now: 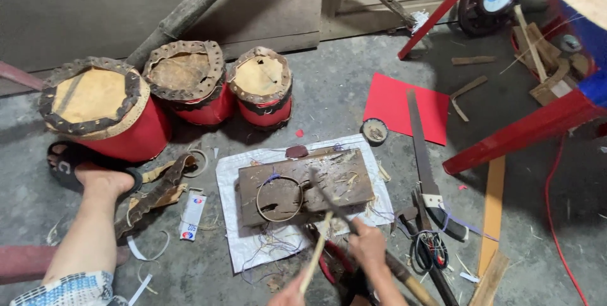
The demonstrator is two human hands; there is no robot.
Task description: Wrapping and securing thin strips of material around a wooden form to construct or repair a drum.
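Right hand [368, 243]: closed round hatchet [329, 197], blade blurred over board [303, 186].
Left hand [289, 292]: grips bamboo strip [316, 249], w/ tip at board edge.
Done: one ring [278, 198] on board.
Left: strip unsplit, I judge.

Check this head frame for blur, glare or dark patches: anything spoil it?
Head view: even, soft light, no glare. The right hand and its blade over the board are motion-smeared; the left hand is cut by the bottom edge. The drums and saw stay sharp. The corners darken slightly.
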